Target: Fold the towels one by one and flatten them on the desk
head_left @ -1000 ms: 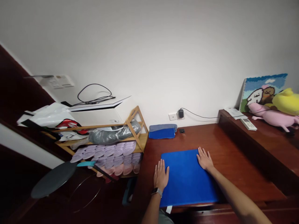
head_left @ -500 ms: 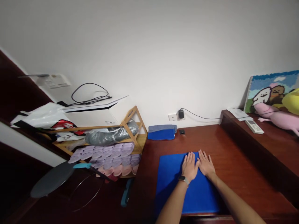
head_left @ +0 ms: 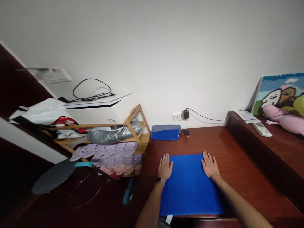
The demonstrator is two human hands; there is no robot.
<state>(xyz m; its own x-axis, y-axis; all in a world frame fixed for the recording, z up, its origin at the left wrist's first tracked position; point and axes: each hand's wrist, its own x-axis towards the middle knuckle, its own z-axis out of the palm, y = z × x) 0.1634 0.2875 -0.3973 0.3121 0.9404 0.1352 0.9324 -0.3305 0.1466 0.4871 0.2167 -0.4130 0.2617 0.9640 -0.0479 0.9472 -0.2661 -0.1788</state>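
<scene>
The blue cloth (head_left: 190,188) lies spread flat on the wooden desk (head_left: 239,171), its near side along the surface's near edge. A white tag (head_left: 169,219) projects from the cloth's near side, close to its near left corner. The hands are apart from each other, both palm down with fingers extended; neither is clamped on anything. The left hand (head_left: 165,167), with a wristwatch (head_left: 159,180) at its wrist, rests across the cloth's left edge at the far left corner. The right hand (head_left: 210,166) rests across the right edge at the far right corner.

At the surface's far left corner sit a folded blue cloth (head_left: 164,135) and, just behind it, a folded grey cloth (head_left: 163,128). A small black desk fitting (head_left: 186,133) lies just right of these, near the far edge. Above that edge, a black power adapter (head_left: 186,113) is plugged into the wall. On the raised ledge (head_left: 280,148) along the surface's right edge lie a white remote control (head_left: 262,129) and a pink plush toy (head_left: 285,120).
</scene>
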